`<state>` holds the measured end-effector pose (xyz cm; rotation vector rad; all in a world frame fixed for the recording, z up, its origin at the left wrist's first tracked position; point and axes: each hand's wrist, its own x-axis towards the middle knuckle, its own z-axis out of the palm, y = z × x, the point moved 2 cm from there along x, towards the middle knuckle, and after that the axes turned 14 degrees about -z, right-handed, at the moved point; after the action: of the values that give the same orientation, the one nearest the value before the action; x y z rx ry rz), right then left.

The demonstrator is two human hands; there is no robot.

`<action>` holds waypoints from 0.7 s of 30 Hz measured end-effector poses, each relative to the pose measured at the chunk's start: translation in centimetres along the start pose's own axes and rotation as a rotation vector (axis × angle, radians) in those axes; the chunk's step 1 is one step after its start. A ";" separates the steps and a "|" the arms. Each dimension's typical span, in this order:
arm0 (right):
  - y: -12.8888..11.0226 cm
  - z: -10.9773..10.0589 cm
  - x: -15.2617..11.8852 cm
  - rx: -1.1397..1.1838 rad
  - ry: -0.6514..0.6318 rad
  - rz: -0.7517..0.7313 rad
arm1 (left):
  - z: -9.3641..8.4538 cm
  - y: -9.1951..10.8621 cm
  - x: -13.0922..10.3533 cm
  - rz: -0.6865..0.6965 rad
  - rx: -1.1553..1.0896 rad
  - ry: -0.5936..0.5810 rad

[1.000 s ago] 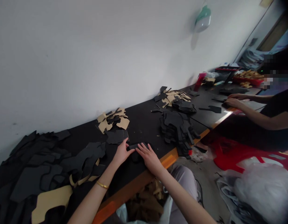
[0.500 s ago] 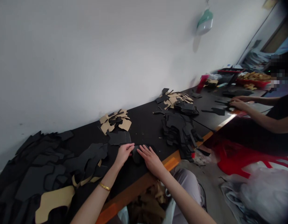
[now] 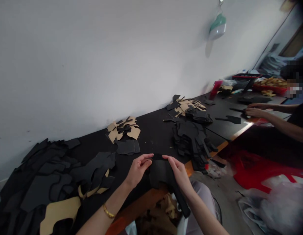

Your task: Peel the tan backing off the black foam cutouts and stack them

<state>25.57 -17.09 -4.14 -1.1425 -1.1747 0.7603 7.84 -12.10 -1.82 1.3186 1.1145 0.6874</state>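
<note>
Between my hands is a flat black cut piece (image 3: 159,171), with a long narrow strip slanting down past the table edge. My left hand (image 3: 139,168) pinches its upper left corner between thumb and fingers. At its upper right edge, my right hand (image 3: 177,169) grips it, the fingers partly hidden behind. Just beyond my left hand lies a small stack of black pieces (image 3: 128,147). To the right of my hands is a pile of black pieces with narrow strips (image 3: 190,133).
A large heap of black pieces (image 3: 45,176) covers the left of the black table (image 3: 151,127), with a tan piece (image 3: 59,212) in front. Tan scraps (image 3: 134,132) lie near the wall. At right, a co-worker's hands (image 3: 255,111) handle black pieces. Brown scraps (image 3: 153,213) sit below the table edge.
My hands have lifted the black piece from the tabletop toward me, and its long strip now hangs over the edge. My right hand has gone from lying flat to gripping it.
</note>
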 end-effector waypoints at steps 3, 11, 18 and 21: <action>0.7 -0.1 -1.4 0.109 -0.058 0.113 | -0.1 -0.1 0.5 -0.011 0.032 0.063; -1.4 -7.4 5.7 -0.126 0.152 -0.073 | -7.8 1.0 7.0 0.208 0.537 0.179; -3.0 -12.9 12.8 -0.661 0.256 -0.253 | -15.0 -1.9 14.4 0.051 1.132 0.356; -1.1 -9.6 9.0 -0.629 0.134 -0.477 | -15.0 -3.0 14.0 -0.020 1.153 0.351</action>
<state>36.99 -11.77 -0.21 -1.3142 -1.5440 -0.0669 -1.37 5.96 -6.47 2.1746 1.9437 0.2116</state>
